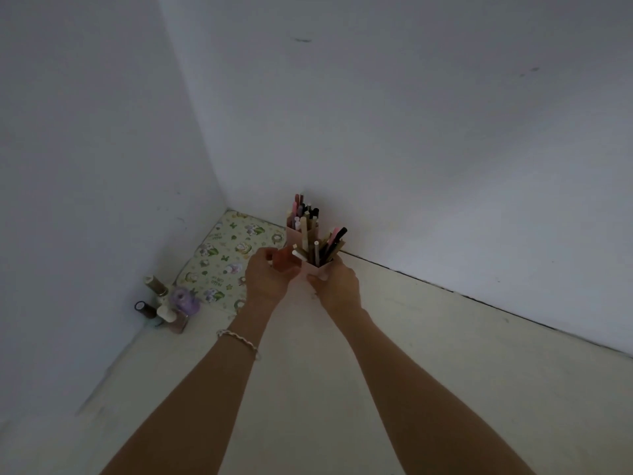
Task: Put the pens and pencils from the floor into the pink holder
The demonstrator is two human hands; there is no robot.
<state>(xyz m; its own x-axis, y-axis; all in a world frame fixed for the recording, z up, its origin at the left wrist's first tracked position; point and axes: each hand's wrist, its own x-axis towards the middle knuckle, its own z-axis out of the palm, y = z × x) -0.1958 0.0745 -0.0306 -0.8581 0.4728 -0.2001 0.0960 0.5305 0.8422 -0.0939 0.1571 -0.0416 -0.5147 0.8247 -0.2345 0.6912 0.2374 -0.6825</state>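
Observation:
A pink holder (295,234) with more than one compartment stands near the corner where floor meets wall, and both my hands are around it. Several pens and pencils (320,248) stick up from the near compartment, more (304,214) from the far one. My right hand (337,286) grips the near right side of the holder, fingers curled round its edge. My left hand (269,277) wraps round the left side, where a reddish part (283,260) shows between thumb and fingers. The holder's base is hidden by my hands.
A floral patterned mat (226,255) lies in the corner to the left. Several thread spools and small bottles (168,305) stand against the left wall. Pale floor stretches toward me and to the right; white walls close off the left and back.

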